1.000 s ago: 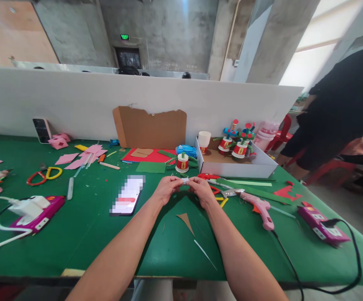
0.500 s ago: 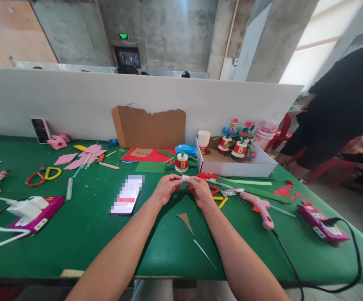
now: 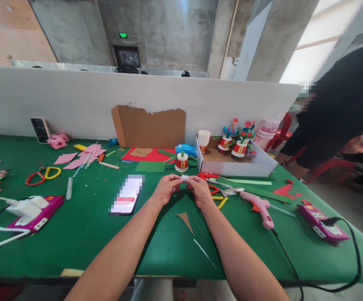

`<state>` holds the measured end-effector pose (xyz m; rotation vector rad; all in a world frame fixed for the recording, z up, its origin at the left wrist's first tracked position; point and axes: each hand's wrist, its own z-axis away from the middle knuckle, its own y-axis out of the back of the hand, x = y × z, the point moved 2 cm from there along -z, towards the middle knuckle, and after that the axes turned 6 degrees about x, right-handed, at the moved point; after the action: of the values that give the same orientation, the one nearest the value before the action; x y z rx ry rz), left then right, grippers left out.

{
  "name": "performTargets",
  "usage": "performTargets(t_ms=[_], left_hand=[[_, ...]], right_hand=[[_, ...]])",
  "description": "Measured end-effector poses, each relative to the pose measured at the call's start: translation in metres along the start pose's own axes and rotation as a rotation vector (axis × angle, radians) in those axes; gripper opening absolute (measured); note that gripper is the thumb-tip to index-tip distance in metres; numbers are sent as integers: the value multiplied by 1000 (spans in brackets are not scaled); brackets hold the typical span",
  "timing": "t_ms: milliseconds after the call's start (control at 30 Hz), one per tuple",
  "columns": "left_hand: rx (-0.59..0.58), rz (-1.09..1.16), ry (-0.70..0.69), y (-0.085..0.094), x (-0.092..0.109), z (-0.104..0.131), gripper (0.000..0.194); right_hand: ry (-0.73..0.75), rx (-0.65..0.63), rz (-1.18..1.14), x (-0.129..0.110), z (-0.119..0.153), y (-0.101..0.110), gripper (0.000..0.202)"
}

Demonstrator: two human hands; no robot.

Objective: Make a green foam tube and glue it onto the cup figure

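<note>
Both my hands meet over the middle of the green table. A small white piece [image 3: 184, 177], seemingly paper, is pinched between them. My left hand [image 3: 166, 188] grips its left end with thumb and fingertips, and my right hand [image 3: 201, 189] closes on its right end. Just beyond the fingers stands a red and white paper cup figure [image 3: 181, 162] with coiled green arms. Near my right hand lie red and yellow scissors [image 3: 223, 192] and a pink glue gun [image 3: 259, 208]. A brown paper scrap [image 3: 186, 223] rests between my forearms.
A white box [image 3: 237, 168] holds cups and two finished-looking cup figures. A phone [image 3: 128, 195] lies left of my hands. Purple power strips [image 3: 322, 225] with cables sit at both sides. Pink paper [image 3: 89, 156] is at left. A person in dark clothes [image 3: 347, 96] stands at right.
My hands stay in almost the same place, still pinching the white piece, which is turned very slightly. Little else differs.
</note>
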<state>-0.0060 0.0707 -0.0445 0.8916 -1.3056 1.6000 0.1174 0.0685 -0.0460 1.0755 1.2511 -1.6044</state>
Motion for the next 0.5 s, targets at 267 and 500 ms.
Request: performTargets(t_ms=[267,500], left_hand=[[-13,18,24,1,-1,0,31],[-14,36,34,1,1,0,29]], right_hand=[[3,4,17,-1,1,0,19],[10,10,23,0,1,0,19]])
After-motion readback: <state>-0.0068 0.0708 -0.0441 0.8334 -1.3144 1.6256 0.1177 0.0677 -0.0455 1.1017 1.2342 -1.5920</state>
